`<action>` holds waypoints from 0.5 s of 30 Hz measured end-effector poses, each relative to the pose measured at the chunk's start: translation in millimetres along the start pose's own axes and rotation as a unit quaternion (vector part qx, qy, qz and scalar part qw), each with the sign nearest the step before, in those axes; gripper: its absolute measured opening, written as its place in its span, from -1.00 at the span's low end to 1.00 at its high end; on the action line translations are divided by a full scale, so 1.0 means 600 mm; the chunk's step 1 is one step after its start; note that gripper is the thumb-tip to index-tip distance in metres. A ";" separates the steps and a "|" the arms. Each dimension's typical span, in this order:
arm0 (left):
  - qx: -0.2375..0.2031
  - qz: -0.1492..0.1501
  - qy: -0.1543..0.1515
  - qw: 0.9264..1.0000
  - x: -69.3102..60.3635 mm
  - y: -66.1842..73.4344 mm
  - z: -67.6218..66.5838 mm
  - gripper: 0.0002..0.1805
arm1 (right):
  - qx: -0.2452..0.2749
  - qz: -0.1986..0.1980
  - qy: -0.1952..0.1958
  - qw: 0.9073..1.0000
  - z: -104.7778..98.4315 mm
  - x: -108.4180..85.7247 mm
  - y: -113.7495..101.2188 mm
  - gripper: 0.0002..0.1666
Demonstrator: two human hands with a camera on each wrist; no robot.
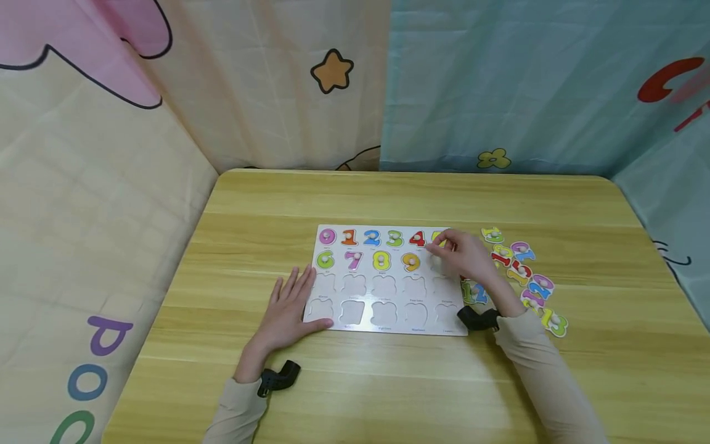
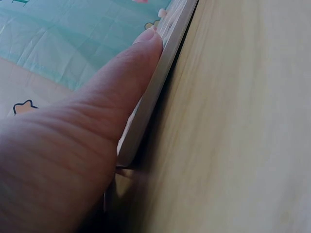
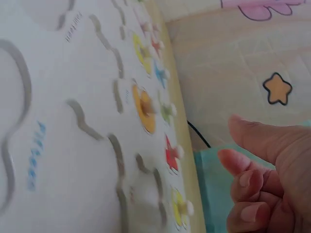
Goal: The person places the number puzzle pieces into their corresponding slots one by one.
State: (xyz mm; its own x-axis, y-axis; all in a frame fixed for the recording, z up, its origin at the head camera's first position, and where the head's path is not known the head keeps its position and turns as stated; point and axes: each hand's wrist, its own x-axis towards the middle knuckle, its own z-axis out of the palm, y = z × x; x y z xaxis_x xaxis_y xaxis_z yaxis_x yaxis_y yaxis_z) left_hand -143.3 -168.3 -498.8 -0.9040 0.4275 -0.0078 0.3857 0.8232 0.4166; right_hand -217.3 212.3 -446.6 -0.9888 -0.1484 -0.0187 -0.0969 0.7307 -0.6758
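A white number puzzle board (image 1: 383, 327) lies on the table, with coloured knobbed pieces in its upper two rows. My left hand (image 1: 285, 314) rests spread at the board's left edge, fingers straight; its thumb (image 2: 129, 63) lies along the near edge. Above the board's upper right hovers my right hand (image 1: 468, 256), near the red 4 (image 1: 417, 238) and the yellow 5 (image 3: 179, 208), which it partly hides in the head view. Between its thumb (image 3: 257, 138) and bent fingers no piece shows. The orange 9 (image 3: 144, 109) sits in its recess, left of a vacant one.
Several loose number pieces lie right of the board, some overlapping, among them a green-and-blue 12 (image 1: 474, 293) close to the right wrist and a 13 (image 1: 554, 322) nearest the front. Wooden table (image 1: 355, 394) surrounds the board. Printed curtains (image 1: 499, 80) hang behind and beside it.
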 end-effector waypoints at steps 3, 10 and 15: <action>0.002 0.000 0.002 1.000 0.000 -0.001 -0.001 0.20 | 0.008 0.009 0.025 1.000 -0.030 -0.012 0.017 -0.59; -0.004 0.002 0.000 1.000 0.002 0.002 -0.004 0.18 | -0.004 0.029 0.067 0.997 -0.080 -0.057 0.048 -0.52; -0.006 -0.002 -0.004 1.000 0.000 0.002 -0.004 0.19 | 0.032 0.055 0.102 0.993 -0.113 -0.095 0.075 -0.51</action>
State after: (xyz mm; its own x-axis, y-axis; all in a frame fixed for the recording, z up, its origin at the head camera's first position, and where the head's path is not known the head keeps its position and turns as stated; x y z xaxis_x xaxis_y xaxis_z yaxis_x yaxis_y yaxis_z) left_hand -143.4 -168.2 -496.4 -0.9041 0.4270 -0.0168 0.3794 0.8203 0.4281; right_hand -173.1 298.8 -426.0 -0.9961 0.0720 0.0506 0.0132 0.6905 -0.7232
